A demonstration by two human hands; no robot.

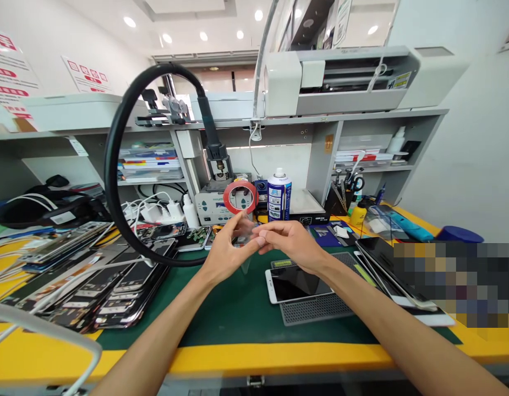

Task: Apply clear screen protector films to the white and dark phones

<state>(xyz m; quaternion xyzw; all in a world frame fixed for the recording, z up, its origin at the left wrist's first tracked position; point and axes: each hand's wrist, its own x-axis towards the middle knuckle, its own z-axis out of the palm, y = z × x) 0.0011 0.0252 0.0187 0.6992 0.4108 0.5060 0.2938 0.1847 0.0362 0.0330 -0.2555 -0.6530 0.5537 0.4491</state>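
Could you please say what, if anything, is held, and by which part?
The left hand and right hand seem to pinch a clear film; which part is unclear.

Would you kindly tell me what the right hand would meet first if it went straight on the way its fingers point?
Most likely the left hand: the right hand points toward its fingertips, and the two look very close or already touching, though depth is unclear.
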